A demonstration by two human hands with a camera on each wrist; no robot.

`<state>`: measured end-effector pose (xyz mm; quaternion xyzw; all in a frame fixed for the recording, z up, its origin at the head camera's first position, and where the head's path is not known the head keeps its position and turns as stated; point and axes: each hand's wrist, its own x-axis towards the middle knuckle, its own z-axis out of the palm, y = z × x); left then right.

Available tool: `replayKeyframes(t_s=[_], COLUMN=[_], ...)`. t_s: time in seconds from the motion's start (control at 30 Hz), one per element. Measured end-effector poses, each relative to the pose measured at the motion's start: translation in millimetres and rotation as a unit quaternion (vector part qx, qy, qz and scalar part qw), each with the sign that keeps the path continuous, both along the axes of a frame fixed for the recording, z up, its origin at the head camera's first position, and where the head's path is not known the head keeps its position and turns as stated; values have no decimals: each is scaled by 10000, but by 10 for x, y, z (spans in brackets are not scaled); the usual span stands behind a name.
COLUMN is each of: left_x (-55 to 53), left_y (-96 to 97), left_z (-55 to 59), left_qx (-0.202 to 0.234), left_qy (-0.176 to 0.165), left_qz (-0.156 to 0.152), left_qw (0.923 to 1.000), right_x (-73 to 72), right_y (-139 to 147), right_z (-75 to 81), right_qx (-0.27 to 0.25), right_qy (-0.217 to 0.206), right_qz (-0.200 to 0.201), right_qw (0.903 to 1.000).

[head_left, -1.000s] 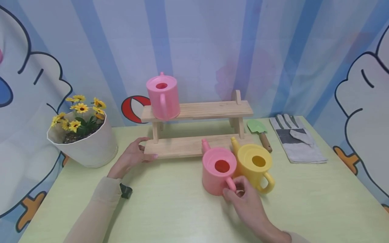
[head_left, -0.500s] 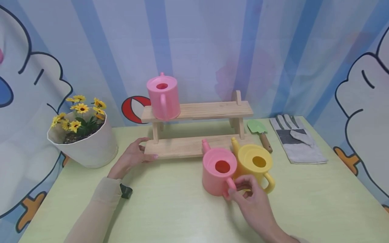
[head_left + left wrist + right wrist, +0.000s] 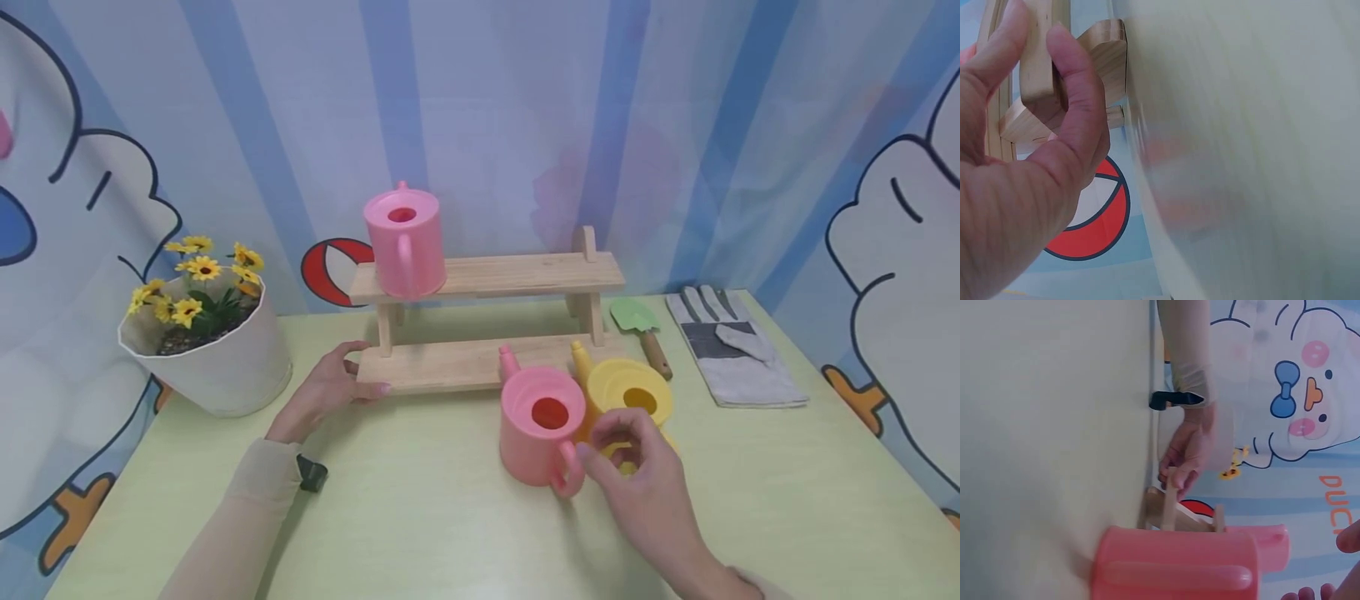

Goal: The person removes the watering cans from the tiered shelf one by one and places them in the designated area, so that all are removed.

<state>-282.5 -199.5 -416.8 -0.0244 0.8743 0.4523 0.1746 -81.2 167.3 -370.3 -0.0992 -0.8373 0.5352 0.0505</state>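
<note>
My left hand point(image 3: 324, 390) grips the left end of the lower board of a two-tier wooden shelf point(image 3: 442, 365); the left wrist view has thumb and finger on either side of the board point(image 3: 1039, 75). On the table before the shelf stands a pink watering can point(image 3: 525, 450), spout toward the shelf and handle toward me. Just right of that handle hovers my right hand point(image 3: 651, 492), fingers bent and holding nothing. Behind it is a yellow watering can point(image 3: 611, 383), its handle largely hidden by the hand. Another pink watering can point(image 3: 422, 258) stands on the upper board's left end.
A white pot point(image 3: 225, 375) with yellow flowers stands at the left. Right of the shelf lie a green trowel point(image 3: 637, 317) with a wooden handle and a grey-and-white work glove point(image 3: 738, 371). A printed curtain point(image 3: 495, 125) hangs behind the table.
My right hand has let go of the front pink watering can's handle and moved up and right, over the yellow can's handle. The left hand and the cans stay put.
</note>
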Motion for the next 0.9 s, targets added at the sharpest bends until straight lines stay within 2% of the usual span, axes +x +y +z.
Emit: replayKeyframes(t_s=[0.23, 0.37, 0.5, 0.67, 0.9], left_x=[5, 7, 4, -2, -5], left_y=[-1, -5, -9, -12, -11], left_z=[-18, -21, -18, -20, -16], left_qx=[20, 30, 38, 65, 90], left_qy=[35, 64, 47, 25, 73], left_qz=[-40, -48, -33, -16, -37], left_qw=[10000, 10000, 10000, 10000, 9999], right_x=[-72, -159, -292, -523, -852], right_y=[-19, -73, -149, -274, -451], right_z=[264, 406, 513, 624, 781], right_qx=[-72, -127, -157, -179, -157], right_qy=[869, 1406, 1761, 1809, 1632], right_qz=[286, 583, 928, 1367, 1673], right_qw=[9958, 9883, 9798, 9738, 9722])
